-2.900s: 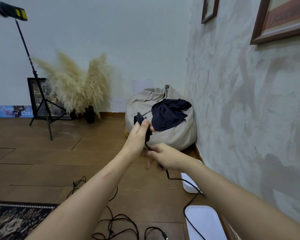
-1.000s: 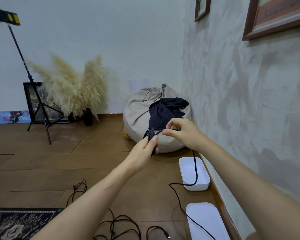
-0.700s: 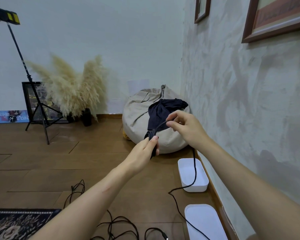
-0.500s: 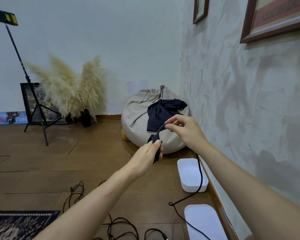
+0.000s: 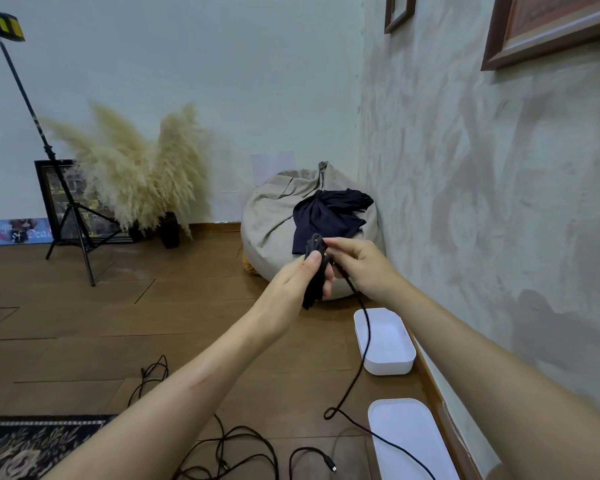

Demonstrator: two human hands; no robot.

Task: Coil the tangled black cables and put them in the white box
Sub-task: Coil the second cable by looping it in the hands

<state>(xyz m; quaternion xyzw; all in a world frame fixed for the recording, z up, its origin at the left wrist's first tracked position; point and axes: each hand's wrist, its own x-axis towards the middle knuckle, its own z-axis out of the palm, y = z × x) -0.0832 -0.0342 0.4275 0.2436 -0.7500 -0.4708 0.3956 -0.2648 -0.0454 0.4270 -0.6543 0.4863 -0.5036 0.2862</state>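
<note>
My left hand [image 5: 291,282] grips a bundle of coiled black cable [image 5: 315,271], held upright in front of me. Right beside it, my right hand [image 5: 359,265] pinches the same cable at the top of the coil. The loose end [image 5: 362,358] hangs from my right hand, crosses the open white box [image 5: 392,362] on the floor by the wall, kinks and trails over the white lid [image 5: 409,438]. More tangled black cables [image 5: 229,452] lie on the wooden floor below my left arm.
A beige beanbag [image 5: 278,216] with a dark cloth [image 5: 329,216] on it sits in the corner. Pampas grass [image 5: 136,174], a tripod stand [image 5: 66,216] and a framed picture stand at the back left. A patterned rug [image 5: 25,445] lies at the lower left. The wall runs close on the right.
My right hand has come down and in from the raised position, laying the cable onto the top of the coil. The loose end has been drawn up shorter.
</note>
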